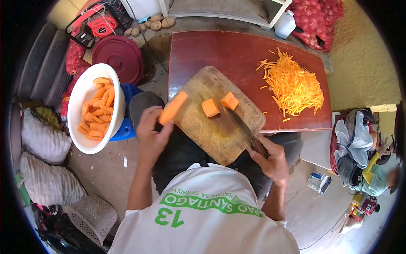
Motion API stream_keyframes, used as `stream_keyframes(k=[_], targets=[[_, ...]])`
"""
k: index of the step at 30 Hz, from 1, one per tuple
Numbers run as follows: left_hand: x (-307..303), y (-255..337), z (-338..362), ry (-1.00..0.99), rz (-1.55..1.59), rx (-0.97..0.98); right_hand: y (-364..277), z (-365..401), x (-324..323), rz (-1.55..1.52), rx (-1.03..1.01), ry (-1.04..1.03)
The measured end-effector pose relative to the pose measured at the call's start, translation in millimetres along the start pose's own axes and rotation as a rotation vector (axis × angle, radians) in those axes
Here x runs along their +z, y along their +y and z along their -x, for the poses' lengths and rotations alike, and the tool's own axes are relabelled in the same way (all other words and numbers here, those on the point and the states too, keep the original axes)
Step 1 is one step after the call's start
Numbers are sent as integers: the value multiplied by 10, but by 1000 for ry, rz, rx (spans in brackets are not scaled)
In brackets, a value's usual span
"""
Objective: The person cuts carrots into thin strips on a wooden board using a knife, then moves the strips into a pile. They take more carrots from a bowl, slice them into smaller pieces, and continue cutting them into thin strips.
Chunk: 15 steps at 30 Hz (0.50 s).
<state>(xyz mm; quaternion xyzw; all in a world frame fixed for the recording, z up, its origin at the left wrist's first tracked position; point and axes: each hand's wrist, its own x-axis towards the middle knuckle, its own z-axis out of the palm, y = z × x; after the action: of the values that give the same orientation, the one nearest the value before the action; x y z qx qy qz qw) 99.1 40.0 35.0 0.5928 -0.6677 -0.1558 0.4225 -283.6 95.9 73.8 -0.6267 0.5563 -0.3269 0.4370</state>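
Note:
My left hand [150, 135] holds a long peeled carrot piece [173, 108] over the left edge of a round wooden cutting board [211, 137]. My right hand [270, 161] grips the handle of a knife [239, 125], whose blade lies on the board and points toward two orange carrot chunks [210, 107] [229, 100]. The board rests partly on my lap and partly on a dark red table [220, 51]. A pile of thin carrot strips [294, 86] lies on the table's right side.
A white bowl [86, 142] of peeled carrots sits on a blue stand at the left. Behind it are a dark red lid [122, 57] and potatoes [148, 25]. Sacks [42, 139] and a white basket [95, 216] line the left. A person [372, 169] sits at the right.

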Motion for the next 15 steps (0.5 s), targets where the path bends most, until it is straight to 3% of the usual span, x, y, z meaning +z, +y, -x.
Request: stream_keyframes(k=[3,6,8,14,15], targets=[[357,-3,114,-70,18,-19,-103,30,-21,52,26,-117],[474,-51,118,-142,-245,167,-129,15,26,66,-36,-169],[529,-19,99,-185,-251,183,-167,-15,5,126,-24,-206],[633,215,-225,-274,-264,407,-78,-81,24,5,55,130],[679,250,-306,-301,-260,445,-126,-134,59,105,-4,184]])
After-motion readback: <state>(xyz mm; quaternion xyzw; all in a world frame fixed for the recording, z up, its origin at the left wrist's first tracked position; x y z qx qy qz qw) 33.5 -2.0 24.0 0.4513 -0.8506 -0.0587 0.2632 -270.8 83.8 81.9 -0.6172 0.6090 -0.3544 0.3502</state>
